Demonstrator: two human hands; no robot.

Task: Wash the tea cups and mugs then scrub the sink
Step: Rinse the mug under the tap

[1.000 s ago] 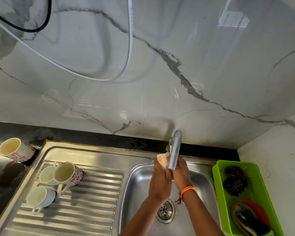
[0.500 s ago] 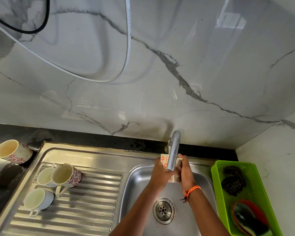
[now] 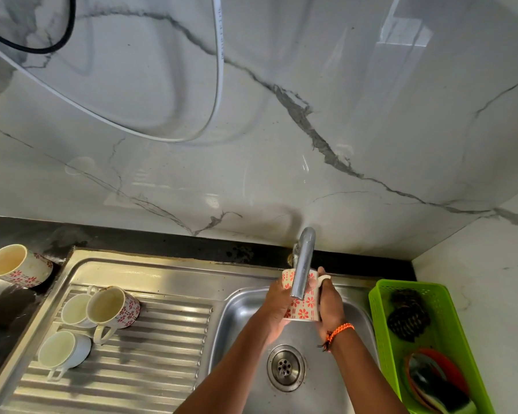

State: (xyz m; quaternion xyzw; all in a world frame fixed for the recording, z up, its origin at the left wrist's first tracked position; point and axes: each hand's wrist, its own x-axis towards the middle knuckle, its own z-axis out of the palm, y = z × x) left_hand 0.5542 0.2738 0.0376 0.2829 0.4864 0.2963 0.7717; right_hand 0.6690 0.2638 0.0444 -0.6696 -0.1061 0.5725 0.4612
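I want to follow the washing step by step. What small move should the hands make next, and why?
Probably turn the flowered mug under the tap. Both the left hand and right hand hold it over the sink, below the spout.

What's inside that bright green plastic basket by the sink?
The green plastic basket holds dark, tangled scrubbers at the far end and an orange-rimmed round item nearer; what lies beneath them is covered.

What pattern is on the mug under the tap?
Red-orange flowers on cream mug, head view.
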